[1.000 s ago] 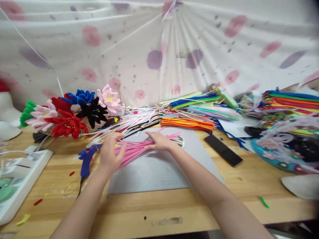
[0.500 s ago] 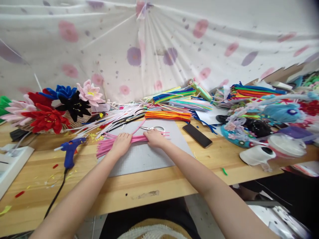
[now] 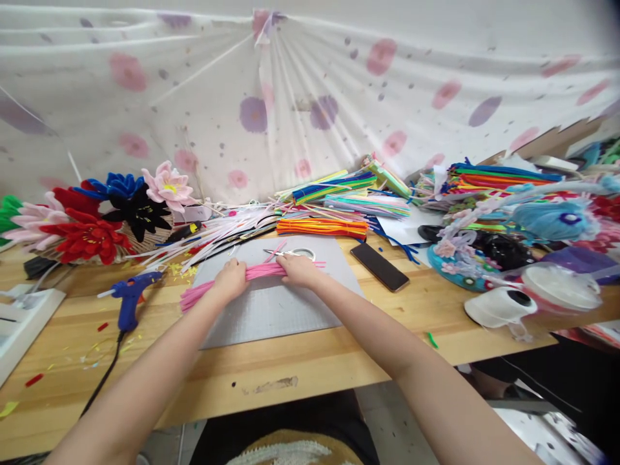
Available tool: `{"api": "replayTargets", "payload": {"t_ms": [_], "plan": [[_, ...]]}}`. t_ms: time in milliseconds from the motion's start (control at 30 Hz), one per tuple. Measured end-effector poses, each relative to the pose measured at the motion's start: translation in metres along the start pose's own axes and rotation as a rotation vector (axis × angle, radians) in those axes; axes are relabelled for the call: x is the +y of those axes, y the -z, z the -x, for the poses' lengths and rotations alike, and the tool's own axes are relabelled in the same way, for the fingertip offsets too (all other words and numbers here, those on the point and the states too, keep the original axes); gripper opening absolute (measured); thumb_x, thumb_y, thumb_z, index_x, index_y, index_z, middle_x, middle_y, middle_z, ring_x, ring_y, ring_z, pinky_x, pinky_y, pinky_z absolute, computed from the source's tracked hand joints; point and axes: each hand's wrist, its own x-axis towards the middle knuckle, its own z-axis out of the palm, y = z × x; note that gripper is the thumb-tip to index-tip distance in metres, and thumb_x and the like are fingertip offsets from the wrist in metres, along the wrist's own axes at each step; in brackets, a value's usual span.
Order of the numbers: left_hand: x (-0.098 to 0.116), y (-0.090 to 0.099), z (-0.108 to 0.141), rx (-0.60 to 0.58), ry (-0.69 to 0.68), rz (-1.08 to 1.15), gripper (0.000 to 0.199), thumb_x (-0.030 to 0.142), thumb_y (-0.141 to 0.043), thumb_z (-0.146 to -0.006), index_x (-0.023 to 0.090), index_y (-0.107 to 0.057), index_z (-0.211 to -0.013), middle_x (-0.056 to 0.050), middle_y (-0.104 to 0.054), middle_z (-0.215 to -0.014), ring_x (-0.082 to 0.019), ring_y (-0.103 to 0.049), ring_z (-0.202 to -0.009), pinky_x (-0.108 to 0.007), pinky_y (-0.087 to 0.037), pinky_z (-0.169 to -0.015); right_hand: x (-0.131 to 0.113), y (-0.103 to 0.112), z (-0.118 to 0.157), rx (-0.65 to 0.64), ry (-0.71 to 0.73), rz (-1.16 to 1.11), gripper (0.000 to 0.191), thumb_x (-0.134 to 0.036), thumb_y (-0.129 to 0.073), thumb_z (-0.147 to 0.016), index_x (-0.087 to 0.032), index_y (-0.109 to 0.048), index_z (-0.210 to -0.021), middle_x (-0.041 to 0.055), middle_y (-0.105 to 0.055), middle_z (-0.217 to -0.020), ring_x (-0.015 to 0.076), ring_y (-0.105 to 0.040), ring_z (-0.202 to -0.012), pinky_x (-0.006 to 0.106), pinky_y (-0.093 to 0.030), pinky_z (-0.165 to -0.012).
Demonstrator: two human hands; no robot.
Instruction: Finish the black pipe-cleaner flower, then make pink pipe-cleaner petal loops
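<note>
Pink pipe cleaners: a long, loose bunch (image 3: 265,271) lies low over the gray mat (image 3: 271,318), and its left end sticks out past the mat's edge.
Hands: both are mostly closed on the pink bunch. The left hand (image 3: 232,278) curls over it left of the middle, and the right hand (image 3: 296,270) grips it near the right end. Some fingertips are too small to tell.
Scissors: the silver pair (image 3: 306,252) is just behind the right hand, with its points to the left.
Orange pipe cleaners: a neat bunch (image 3: 322,228) lies at the back edge of the mat.
Phone: the black phone (image 3: 380,266) lies flat and tilted, just right of the mat.
Glue gun: the blue glue gun (image 3: 130,303) is left of the mat, and its black cord runs toward the front.
Flowers: red (image 3: 92,237), black (image 3: 140,213), blue (image 3: 113,186) and pink fuzzy ones (image 3: 168,186) sit together at the back left.
Power strip: the white one (image 3: 30,323) is at the far left.
Spool: a white roll (image 3: 496,307) lies on its side at the right.
Tabletop: the wood (image 3: 387,349) has small red, yellow and green bits on it.
Curtain: white cloth (image 3: 194,97) with pink and purple blooms hangs behind.
</note>
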Motion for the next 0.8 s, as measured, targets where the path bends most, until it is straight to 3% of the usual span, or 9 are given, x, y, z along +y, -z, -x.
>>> {"api": "replayTargets", "payload": {"t_ms": [167, 267, 367, 500, 600, 700, 800], "plan": [[0.007, 0.016, 0.001, 0.023, -0.158, -0.097, 0.03, 0.02, -0.05, -0.078, 0.009, -0.055, -0.106, -0.018, -0.062, -0.103, -0.029, -0.058, -0.1, -0.037, -0.044, -0.081, -0.016, 0.004, -0.011, 0.146, 0.027, 0.009, 0.077, -0.031, -0.07, -0.067, -0.015, -0.036, -0.135, 0.0159, -0.047, -0.132, 0.0285, -0.045, -0.118, 0.042, -0.036, -0.096], [0.007, 0.038, 0.0, 0.048, -0.23, -0.14, 0.029, 0.019, -0.05, -0.079, 0.013, -0.053, -0.108, -0.015, -0.065, -0.095, -0.026, -0.062, -0.091, -0.036, -0.045, -0.077, -0.027, 0.014, -0.022, 0.039, 0.026, -0.025, 0.08, -0.038, -0.071, -0.067, -0.015, -0.036, -0.135, 0.0179, -0.05, -0.131, 0.0315, -0.043, -0.121, 0.051, -0.029, -0.1], [-0.001, 0.067, -0.007, 0.079, -0.396, -0.188, 0.028, 0.016, -0.058, -0.073, 0.018, -0.056, -0.101, -0.01, -0.066, -0.095, -0.025, -0.06, -0.097, -0.035, -0.043, -0.084, -0.028, 0.035, -0.032, -0.103, -0.017, -0.096, 0.08, -0.052, -0.069, -0.065, -0.017, -0.041, -0.132, 0.0181, -0.056, -0.124, 0.0345, -0.047, -0.119, 0.056, -0.028, -0.099], [-0.014, 0.105, -0.022, 0.168, -0.539, -0.193, 0.021, 0.013, -0.054, -0.074, 0.018, -0.06, -0.093, -0.01, -0.065, -0.091, -0.025, -0.059, -0.097, -0.039, -0.041, -0.09, -0.015, 0.066, -0.04, -0.218, -0.02, -0.259, 0.073, -0.064, -0.069, -0.057, -0.021, -0.056, -0.114, 0.0128, -0.065, -0.108, 0.033, -0.057, -0.105, 0.046, -0.04, -0.092], [-0.017, 0.125, -0.031, 0.313, -0.6, -0.1, 0.018, 0.014, -0.049, -0.077, 0.019, -0.061, -0.09, -0.009, -0.064, -0.089, -0.026, -0.056, -0.104, -0.044, -0.036, -0.099, -0.007, 0.07, -0.042, -0.105, 0.046, -0.482, 0.051, -0.048, -0.075, -0.058, -0.019, -0.059, -0.096, 0.0055, -0.067, -0.091, 0.0249, -0.063, -0.087, 0.033, -0.047, -0.079], [-0.013, 0.128, -0.029, 0.608, -0.478, 0.066, 0.028, 0.013, -0.049, -0.076, 0.02, -0.059, -0.101, -0.012, -0.056, -0.119, -0.029, -0.038, -0.128, -0.051, -0.017, -0.11, -0.006, 0.054, -0.046, 0.095, -0.002, -0.816, 0.017, -0.026, -0.06, -0.074, -0.017, -0.057, -0.088, 0.0017, -0.064, -0.082, 0.0144, -0.062, -0.071, 0.025, -0.048, -0.066], [-0.003, 0.116, -0.015, 0.925, -0.099, 0.298, 0.062, 0.016, -0.059, -0.07, 0.019, -0.038, -0.128, -0.015, -0.027, -0.145, -0.032, -0.015, -0.139, -0.054, -0.01, -0.112, -0.011, 0.032, -0.05, 0.32, -0.128, -1.005, 0.015, -0.021, -0.048, -0.078, -0.017, -0.056, -0.091, -0.0005, -0.06, -0.078, 0.01, -0.057, -0.062, 0.021, -0.046, -0.059]]}}
